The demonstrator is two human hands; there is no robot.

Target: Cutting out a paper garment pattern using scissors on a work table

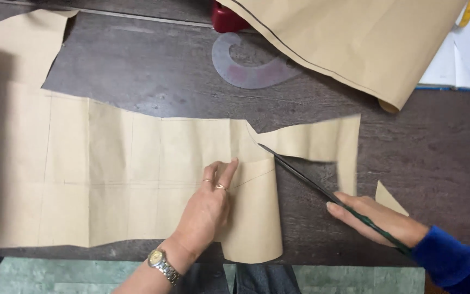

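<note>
Scissors [322, 188] in our right hand [376, 218], fingers clenched on them, have cut halfway into the brown paper [110, 174]; left hand [208, 209] presses it flat, fingers released, near the counter's [436, 152] front edge.

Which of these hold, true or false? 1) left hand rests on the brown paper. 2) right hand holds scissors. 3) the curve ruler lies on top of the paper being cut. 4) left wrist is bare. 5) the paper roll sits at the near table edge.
1) True: the left hand presses flat on the brown pattern paper.
2) True: the right hand holds long scissors, blades at the paper's cut edge.
3) False: the clear curve ruler lies on the dark table, apart from that sheet.
4) False: it wears a metal wristwatch.
5) False: the paper roll sits at the far side.
</note>
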